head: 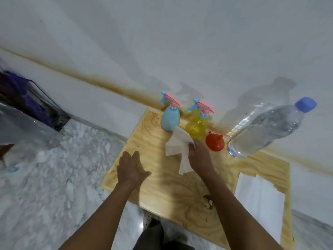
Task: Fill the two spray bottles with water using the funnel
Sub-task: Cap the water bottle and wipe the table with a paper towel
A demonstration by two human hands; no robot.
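Note:
A blue spray bottle and a yellow spray bottle stand side by side at the back of the wooden board, both with pink and blue trigger heads on. A red funnel lies on the board to the right of the yellow bottle. A large clear water bottle with a blue cap stands at the right. My right hand grips a white paper towel just in front of the two bottles. My left hand rests flat and open on the board's left part.
White paper sheets lie on the board's right side. A dark stain marks the wood near its front. The board sits on a marble floor against a white wall. A clear container with purple contents stands at the left.

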